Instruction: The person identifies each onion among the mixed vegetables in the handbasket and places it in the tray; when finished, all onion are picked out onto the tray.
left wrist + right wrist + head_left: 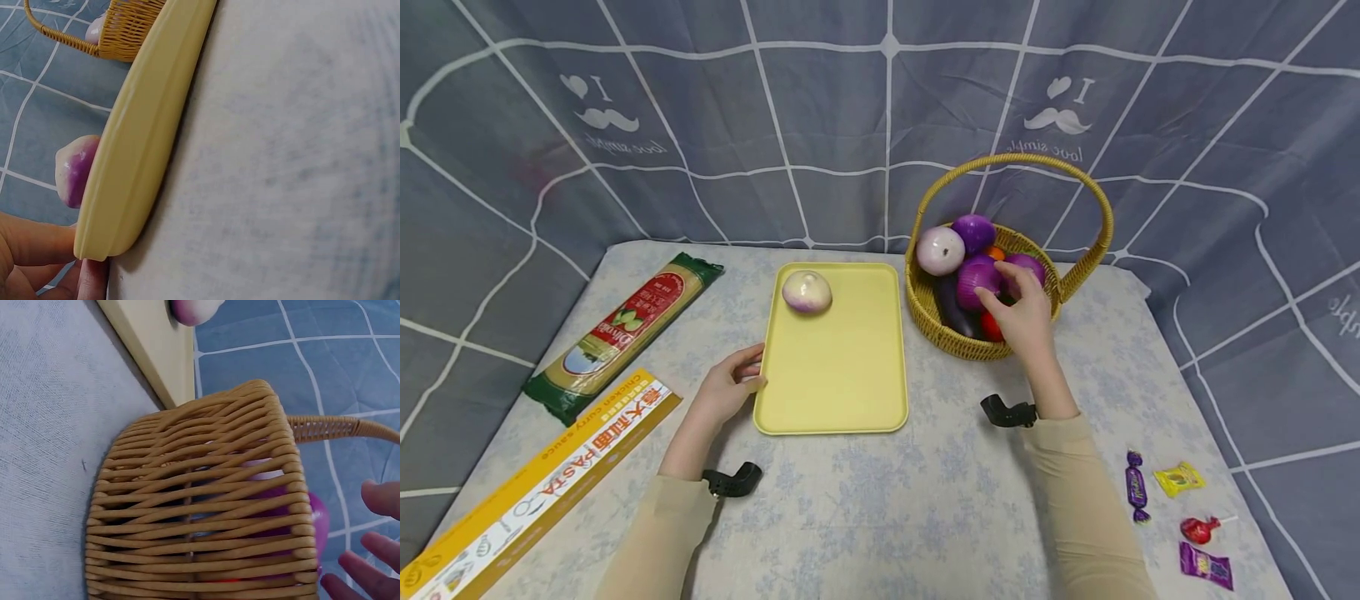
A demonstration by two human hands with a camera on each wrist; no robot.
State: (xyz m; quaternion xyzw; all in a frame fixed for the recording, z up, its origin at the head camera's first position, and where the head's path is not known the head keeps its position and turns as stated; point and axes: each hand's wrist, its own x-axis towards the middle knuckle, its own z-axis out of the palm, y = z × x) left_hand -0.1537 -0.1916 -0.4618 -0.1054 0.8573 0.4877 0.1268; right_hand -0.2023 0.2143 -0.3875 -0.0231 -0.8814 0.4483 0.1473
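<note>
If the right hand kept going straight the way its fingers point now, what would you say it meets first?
Most likely the purple onion in the wicker basket: the right hand reaches over the near rim with fingers open, right at that onion. Whether they already touch it is unclear.

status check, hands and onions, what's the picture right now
Left hand holds the yellow tray edge. Right hand open, reaching onto purple onion in wicker basket. One onion on tray. Nothing blocking.
</note>
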